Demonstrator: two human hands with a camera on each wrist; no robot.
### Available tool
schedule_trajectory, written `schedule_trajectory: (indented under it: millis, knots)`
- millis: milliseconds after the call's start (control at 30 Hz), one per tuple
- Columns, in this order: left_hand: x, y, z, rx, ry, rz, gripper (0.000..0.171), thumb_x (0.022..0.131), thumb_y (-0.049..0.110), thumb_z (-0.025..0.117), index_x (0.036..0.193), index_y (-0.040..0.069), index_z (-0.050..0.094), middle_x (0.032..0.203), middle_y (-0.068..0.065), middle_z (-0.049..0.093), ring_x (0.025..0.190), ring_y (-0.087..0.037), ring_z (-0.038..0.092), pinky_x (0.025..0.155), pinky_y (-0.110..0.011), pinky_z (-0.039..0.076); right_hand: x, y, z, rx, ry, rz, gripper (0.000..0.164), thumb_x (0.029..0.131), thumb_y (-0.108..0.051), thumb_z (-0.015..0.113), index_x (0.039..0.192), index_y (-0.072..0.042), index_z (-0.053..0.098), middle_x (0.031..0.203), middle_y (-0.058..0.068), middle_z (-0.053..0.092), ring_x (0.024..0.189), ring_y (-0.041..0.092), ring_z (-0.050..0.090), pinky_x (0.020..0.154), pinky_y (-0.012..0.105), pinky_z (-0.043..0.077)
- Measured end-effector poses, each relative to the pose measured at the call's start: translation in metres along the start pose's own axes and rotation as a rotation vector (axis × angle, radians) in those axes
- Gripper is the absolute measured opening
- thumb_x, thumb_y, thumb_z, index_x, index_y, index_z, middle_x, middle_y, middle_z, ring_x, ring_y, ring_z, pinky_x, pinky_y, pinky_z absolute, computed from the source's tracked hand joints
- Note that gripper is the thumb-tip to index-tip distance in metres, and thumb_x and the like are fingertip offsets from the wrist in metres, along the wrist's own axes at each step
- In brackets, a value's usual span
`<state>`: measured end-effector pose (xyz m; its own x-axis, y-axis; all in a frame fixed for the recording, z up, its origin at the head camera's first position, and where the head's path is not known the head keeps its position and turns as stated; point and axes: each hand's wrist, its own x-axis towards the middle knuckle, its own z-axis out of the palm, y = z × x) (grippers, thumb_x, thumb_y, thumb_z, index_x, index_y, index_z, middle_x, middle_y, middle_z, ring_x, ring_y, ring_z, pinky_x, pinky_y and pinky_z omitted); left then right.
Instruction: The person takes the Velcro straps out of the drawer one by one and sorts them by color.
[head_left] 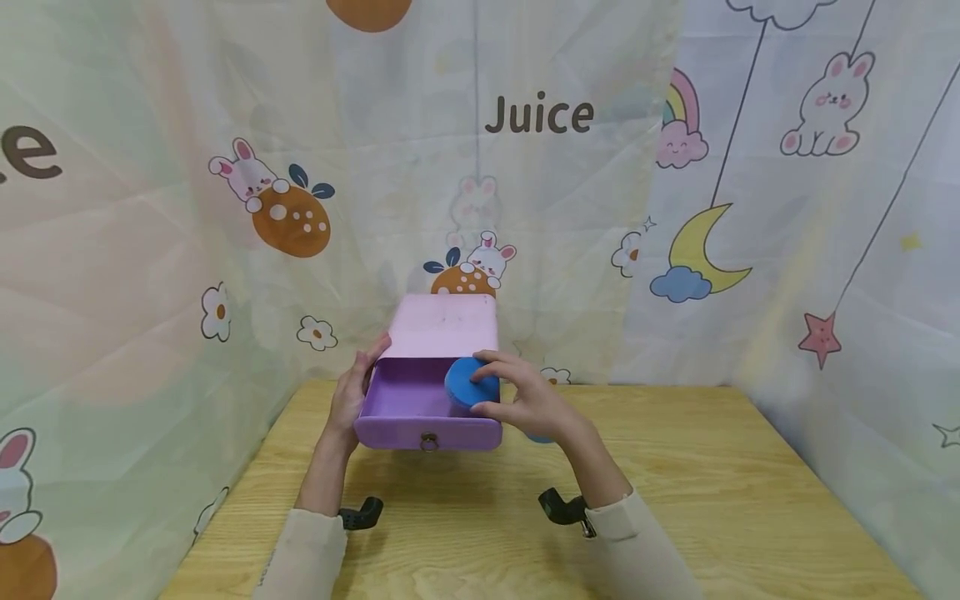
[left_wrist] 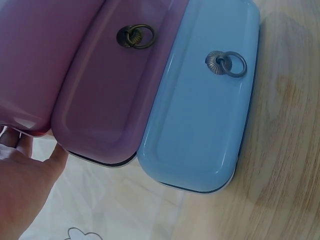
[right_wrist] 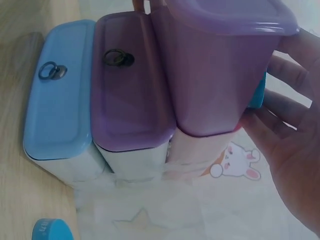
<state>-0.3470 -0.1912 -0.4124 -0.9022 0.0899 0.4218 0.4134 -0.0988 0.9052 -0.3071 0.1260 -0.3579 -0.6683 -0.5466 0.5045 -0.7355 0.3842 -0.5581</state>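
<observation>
A pink-topped drawer box (head_left: 446, 321) stands at the middle of the table, its purple drawer (head_left: 405, 392) pulled out toward me. My right hand (head_left: 536, 404) holds a blue round lid (head_left: 467, 382) over the right end of that drawer, fingers at its top and thumb below. In the right wrist view a sliver of blue (right_wrist: 258, 94) shows between the drawer and the fingers. Along the left side of the box lies my left hand (head_left: 351, 392), fingers extended against it. Its thumb and fingertips touch the side in the left wrist view.
Beneath the open drawer, a closed purple drawer (left_wrist: 107, 95) and a closed light blue drawer (left_wrist: 197, 115) are stacked, each with a ring pull. A second blue round piece (right_wrist: 51, 230) sits on the wooden table (head_left: 675, 492), right of the box. Printed cloth (head_left: 555, 250) hangs behind.
</observation>
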Motion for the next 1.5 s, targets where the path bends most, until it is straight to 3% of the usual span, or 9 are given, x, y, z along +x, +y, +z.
schedule_trajectory:
  millis: [233, 600, 833, 1000, 1100, 1233, 1500]
  knots:
    - [0.001, 0.000, 0.000, 0.003, 0.006, 0.011, 0.065, 0.113, 0.053, 0.024, 0.157, 0.011, 0.046, 0.169, 0.001, 0.036, 0.160, -0.016, 0.023, 0.133, -0.041, 0.010, -0.008, 0.001, -0.002, 0.009, 0.096, -0.047, 0.034, 0.088, -0.020, 0.085, 0.119, -0.014, 0.072, 0.154, 0.010, 0.055, 0.144, 0.037, 0.050, 0.109, 0.060, 0.050]
    - [-0.001, -0.001, 0.002, -0.004, 0.018, 0.010, 0.061, 0.115, 0.047, 0.022, 0.156, 0.010, 0.048, 0.168, 0.000, 0.038, 0.159, -0.016, 0.025, 0.132, -0.042, 0.012, -0.029, 0.016, -0.004, 0.013, 0.255, -0.041, 0.037, 0.088, -0.014, 0.085, 0.122, -0.014, 0.071, 0.156, 0.010, 0.053, 0.146, 0.036, 0.048, 0.103, 0.056, 0.055]
    - [-0.002, -0.002, 0.003, -0.006, 0.003, -0.001, 0.062, 0.114, 0.048, 0.021, 0.157, 0.011, 0.046, 0.169, 0.001, 0.036, 0.160, -0.015, 0.023, 0.132, -0.041, 0.012, -0.037, 0.028, -0.008, 0.011, 0.267, -0.023, 0.036, 0.088, -0.016, 0.085, 0.121, -0.013, 0.071, 0.154, 0.016, 0.053, 0.144, 0.034, 0.050, 0.103, 0.053, 0.056]
    - [-0.002, 0.000, 0.003, 0.002, 0.003, 0.011, 0.065, 0.113, 0.053, 0.022, 0.158, 0.011, 0.045, 0.169, 0.001, 0.036, 0.160, -0.015, 0.024, 0.129, -0.026, 0.020, -0.037, 0.033, -0.011, -0.022, 0.276, 0.017, 0.036, 0.088, -0.019, 0.086, 0.121, -0.012, 0.072, 0.153, 0.013, 0.055, 0.142, 0.037, 0.052, 0.103, 0.058, 0.054]
    - [0.000, 0.001, 0.002, 0.003, 0.002, 0.009, 0.066, 0.113, 0.054, 0.023, 0.158, 0.012, 0.045, 0.169, 0.002, 0.036, 0.160, -0.015, 0.024, 0.130, -0.028, 0.019, -0.038, 0.037, -0.015, -0.043, 0.280, 0.045, 0.036, 0.089, -0.020, 0.085, 0.121, -0.013, 0.072, 0.154, 0.011, 0.055, 0.141, 0.036, 0.053, 0.098, 0.055, 0.053]
    - [-0.001, 0.001, 0.001, 0.003, 0.002, -0.015, 0.066, 0.112, 0.056, 0.024, 0.158, 0.014, 0.045, 0.170, 0.004, 0.033, 0.160, -0.014, 0.022, 0.133, -0.043, 0.011, -0.041, 0.041, -0.018, -0.069, 0.287, 0.079, 0.035, 0.089, -0.022, 0.085, 0.120, -0.013, 0.072, 0.153, 0.012, 0.055, 0.138, 0.035, 0.055, 0.094, 0.051, 0.054]
    - [-0.002, 0.000, 0.002, -0.009, 0.002, -0.020, 0.064, 0.113, 0.053, 0.022, 0.158, 0.014, 0.045, 0.170, 0.005, 0.034, 0.160, -0.014, 0.021, 0.133, -0.040, 0.010, -0.047, 0.048, -0.021, -0.096, 0.292, 0.113, 0.036, 0.087, -0.022, 0.087, 0.118, -0.011, 0.073, 0.150, 0.015, 0.058, 0.137, 0.039, 0.056, 0.098, 0.057, 0.057]
